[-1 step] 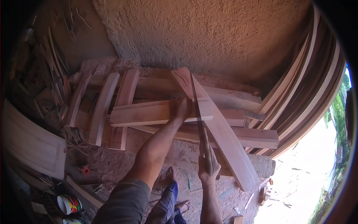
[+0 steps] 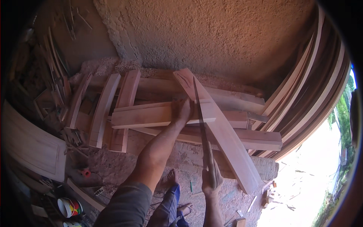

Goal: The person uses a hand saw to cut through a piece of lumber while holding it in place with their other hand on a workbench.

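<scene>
My right hand [image 2: 212, 179] is closed round the handle of a handsaw [image 2: 202, 130]. The long, narrow blade points away from me, its middle crossing a short, pale wooden piece [image 2: 147, 115] near that piece's right end. My left hand [image 2: 183, 109] grips the same piece just left of the blade, its fingertips partly hidden. Under the right end of this piece lies a long plank [image 2: 230, 145], set slantwise from the far middle to the near right. How deep the blade sits in the wood cannot be made out.
Several squared timbers, such as a thick beam [image 2: 261, 140], lie beneath and beside the work. Tall boards [image 2: 302, 87] lean at the right by a rough wall [image 2: 211, 34]. At left are a pale panel [image 2: 34, 143] and a paint bucket [image 2: 70, 207]. Shavings cover the ground.
My right hand has drawn the handsaw back toward me, so its tip sits nearer. My left hand and the wooden piece have stayed in place.
</scene>
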### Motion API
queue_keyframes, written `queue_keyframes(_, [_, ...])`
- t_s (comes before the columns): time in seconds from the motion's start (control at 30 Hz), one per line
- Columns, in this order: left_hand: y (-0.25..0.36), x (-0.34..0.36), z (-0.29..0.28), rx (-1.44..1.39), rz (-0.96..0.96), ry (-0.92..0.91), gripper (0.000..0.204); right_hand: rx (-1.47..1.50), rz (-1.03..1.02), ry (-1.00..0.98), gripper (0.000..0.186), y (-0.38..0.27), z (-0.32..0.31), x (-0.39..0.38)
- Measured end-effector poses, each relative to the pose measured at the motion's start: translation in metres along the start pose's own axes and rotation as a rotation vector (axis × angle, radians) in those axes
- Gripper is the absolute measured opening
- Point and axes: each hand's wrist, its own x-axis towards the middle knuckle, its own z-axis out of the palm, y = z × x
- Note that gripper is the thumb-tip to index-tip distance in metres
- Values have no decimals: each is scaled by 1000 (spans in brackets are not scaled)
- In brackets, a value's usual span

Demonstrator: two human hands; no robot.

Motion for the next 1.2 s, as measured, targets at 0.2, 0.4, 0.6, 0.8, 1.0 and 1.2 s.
queue_keyframes(0.2, [-6, 0, 2, 22, 2, 47, 14, -155, 92, -144, 64, -21, -54, -94])
queue_keyframes(0.4, [3, 5, -2, 15, 8, -36, 12, 111, -89, 64, 49, 10, 30, 51])
queue_keyframes(0.6, [-2, -2, 2, 2, -14, 22, 13, -148, 76, -145, 59, -2, -48, -115])
queue_keyframes(0.8, [3, -2, 12, 7, -2, -6, 15, 222, -31, 120, 50, 19, 10, -17])
queue_keyframes(1.0, [-8, -1, 6, 60, 15, 2, 17, 67, -80, 44, 53, 15, 4, -25])
queue_keyframes(1.2, [-3, -3, 9, 47, -28, 14, 17, -145, -50, -6, 54, 18, -35, -137])
